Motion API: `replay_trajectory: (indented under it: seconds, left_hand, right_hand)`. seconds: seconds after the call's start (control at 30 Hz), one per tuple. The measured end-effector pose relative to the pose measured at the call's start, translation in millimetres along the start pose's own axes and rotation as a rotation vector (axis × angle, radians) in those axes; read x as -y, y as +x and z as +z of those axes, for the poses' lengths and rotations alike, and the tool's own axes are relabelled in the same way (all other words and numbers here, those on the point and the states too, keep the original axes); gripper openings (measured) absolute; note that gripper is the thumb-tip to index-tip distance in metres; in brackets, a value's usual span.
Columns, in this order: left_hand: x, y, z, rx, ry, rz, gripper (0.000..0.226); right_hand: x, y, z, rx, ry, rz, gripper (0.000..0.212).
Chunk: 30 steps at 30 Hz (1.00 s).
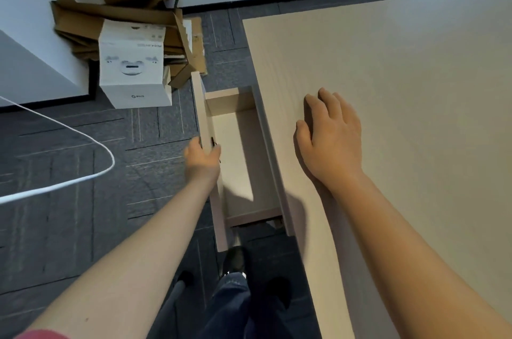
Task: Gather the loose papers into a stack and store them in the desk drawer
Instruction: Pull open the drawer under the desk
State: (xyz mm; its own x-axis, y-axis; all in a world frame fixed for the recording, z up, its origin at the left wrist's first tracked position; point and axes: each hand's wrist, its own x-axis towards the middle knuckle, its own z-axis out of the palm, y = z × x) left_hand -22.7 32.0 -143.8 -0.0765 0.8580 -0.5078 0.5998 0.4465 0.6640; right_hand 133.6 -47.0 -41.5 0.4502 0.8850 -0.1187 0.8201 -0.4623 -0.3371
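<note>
Currently left hand (202, 158) fingers grip the open drawer (243, 150) front, right hand (329, 139) rests loosely spread on the desk (401, 89); a shove could pinch fingertips.

Looks like an office: pale wood-grain desk (388, 89) on grey carpet tiles (83, 227), plain white walls behind, flattened cardboard (124, 6) and a white headset box (133, 67) left of the desk.
</note>
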Motion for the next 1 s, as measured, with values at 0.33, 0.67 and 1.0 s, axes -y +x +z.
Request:
replay_trajectory:
  seconds: [0.33,0.67,1.0]
  left_hand:
    - [15,-20,-13,0.109,0.487,0.108,0.077]
    - [46,-9,-62,-0.064,0.822,0.143,0.064]
    - [-9,-26,-83,0.03,0.639,0.353,0.04]
  right_hand:
    - [24,-11,6,0.032,-0.018,-0.086,0.043]
    - [35,-13,14,0.007,-0.034,-0.1,0.042]
    - [37,-18,-13,-0.027,0.258,0.044,0.036]
